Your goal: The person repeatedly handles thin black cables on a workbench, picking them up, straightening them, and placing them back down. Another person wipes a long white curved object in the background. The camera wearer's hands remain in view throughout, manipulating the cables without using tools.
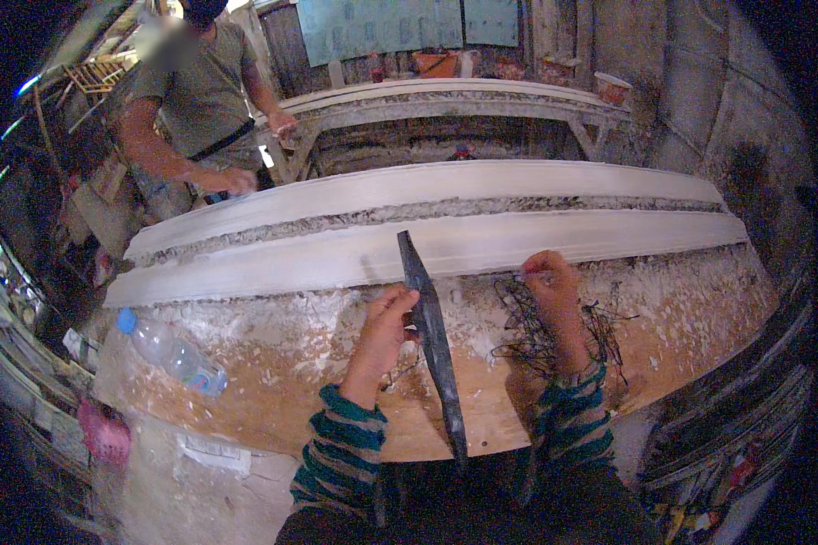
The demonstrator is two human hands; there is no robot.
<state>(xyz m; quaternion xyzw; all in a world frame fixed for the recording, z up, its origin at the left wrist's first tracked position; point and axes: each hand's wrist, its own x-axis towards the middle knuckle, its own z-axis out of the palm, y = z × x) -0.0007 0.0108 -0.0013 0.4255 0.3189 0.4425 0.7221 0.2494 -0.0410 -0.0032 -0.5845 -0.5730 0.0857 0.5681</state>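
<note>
Where the plaster-crusted workbench (273,363) meets the near white moulding (482,250), I see both of the wearer's hands at work, each coming out of a green-striped sleeve. The left hand (386,327) has its fingers curled around the edge of a long dark flat blade (432,341), which stands tilted with its top end touching the moulding and its lower end running past the bench's front edge. The right hand (550,291) is closed, fingertips pinched at the lower edge of the moulding; I cannot tell what, if anything, they pinch. Under that wrist lies a tangle of dark fibre (541,331), spread over the bench. I count 2 long white mouldings lying side by side, the far one (409,191) parted from the near one by a rough grey strip. A clear plastic bottle with a blue cap (168,350) lies on its side well to the left. Beyond the mouldings another person (200,100) stands with a hand on the far moulding's left end.
</note>
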